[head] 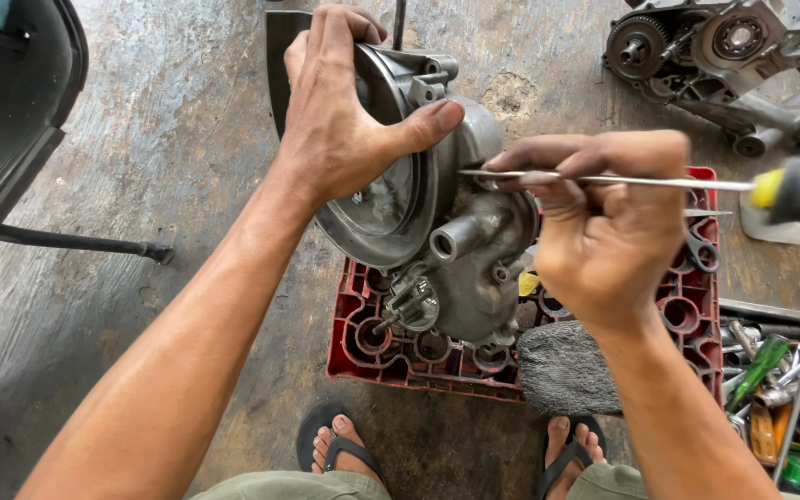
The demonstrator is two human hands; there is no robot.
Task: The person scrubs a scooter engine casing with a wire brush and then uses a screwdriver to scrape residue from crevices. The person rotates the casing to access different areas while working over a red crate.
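Engine case (pixel 437 222) sits on crate (pixel 363 343) ahead of my feet. Cloth (pixel 562 370) on crate's near right edge. Tool tray (pixel 784 398) right of crate. Second engine (pixel 710 51) far right, behind.

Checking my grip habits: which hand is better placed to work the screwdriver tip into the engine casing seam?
Probably the right hand: it holds the screwdriver, tip at the engine casing. The left hand grips the casing's round cover.
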